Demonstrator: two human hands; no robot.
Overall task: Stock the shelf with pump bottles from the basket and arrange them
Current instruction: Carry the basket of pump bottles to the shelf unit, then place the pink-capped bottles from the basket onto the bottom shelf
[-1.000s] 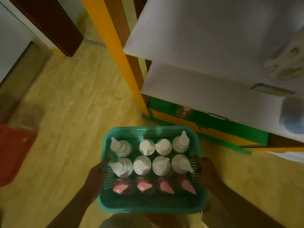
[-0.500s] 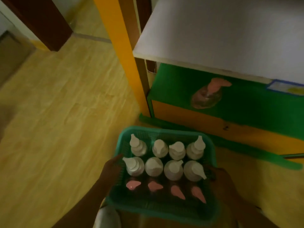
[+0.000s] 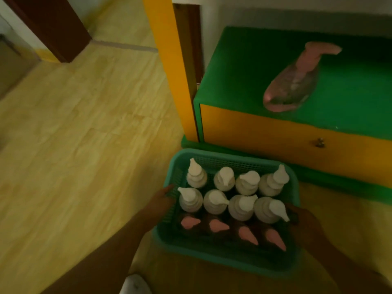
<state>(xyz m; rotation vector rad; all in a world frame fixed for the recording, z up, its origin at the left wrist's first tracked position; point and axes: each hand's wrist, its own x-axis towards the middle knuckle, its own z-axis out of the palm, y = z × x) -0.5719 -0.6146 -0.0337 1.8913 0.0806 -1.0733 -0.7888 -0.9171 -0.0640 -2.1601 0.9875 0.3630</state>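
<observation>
A teal mesh basket [image 3: 222,258] is low over the wooden floor, in front of the shelf. My left hand [image 3: 162,201] grips its left wall and my right hand [image 3: 303,219] grips its right wall. Inside stand several white pump bottles [image 3: 242,206] in two rows, and a near row of dark bottles with pink pumps [image 3: 218,225]. One clear bottle with a pink pump [image 3: 292,83] is on the green bottom shelf [image 3: 239,81].
A yellow upright post [image 3: 171,60] frames the shelf's left side. A yellow front panel with a small knob [image 3: 320,142] runs below the green shelf. A dark brown door frame [image 3: 57,26] is at the far left. Wooden floor [image 3: 74,134] spreads to the left.
The view has dropped closer to the bottom shelf; the white upper shelves have left the frame. The basket, still held by both hands, has come lower and nearer the shelf's base.
</observation>
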